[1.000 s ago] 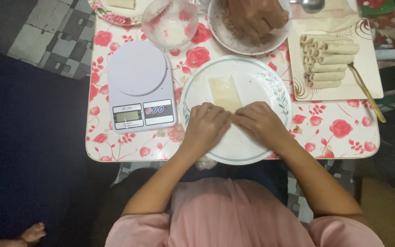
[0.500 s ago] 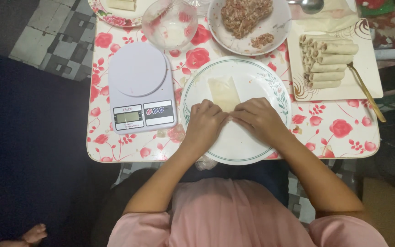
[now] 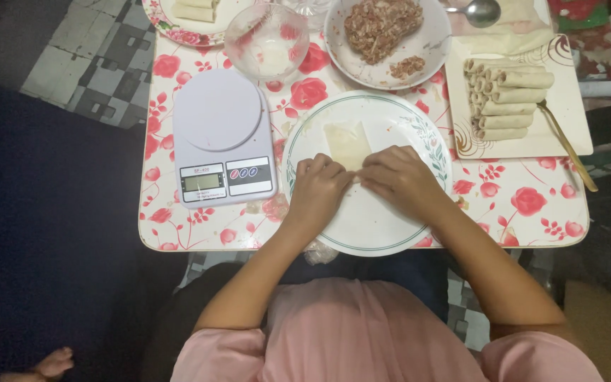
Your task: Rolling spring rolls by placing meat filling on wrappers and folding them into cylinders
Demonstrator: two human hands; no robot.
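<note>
Head view, hands: the left hand (image 3: 317,185) and the right hand (image 3: 397,178) lay side by side on the round plate (image 3: 390,233), knuckles up, fingers curled together over the near edge of the wrapper (image 3: 346,143).
Head view, grip: both sets of fingers were bent down and pressed on the wrapper's near end; what lay under them was hidden.
Head view, wrapper: a pale, thin sheet lay flat in the plate's middle, its far part bare and stretching away from the hands.
Head view, surroundings: a kitchen scale (image 3: 222,141) stood just left of the plate on the flowered table (image 3: 525,205); a glass bowl (image 3: 266,41) and a bowl of minced filling (image 3: 387,39) sat beyond; a tray of finished rolls (image 3: 507,99) lay to the right.
Doing it well, a judgement: the roll called for even pressure from both hands, so that it stayed tight and straight, a gentle touch on the thin sheet, which seemed likely to tear, and the sides tucked in early.
</note>
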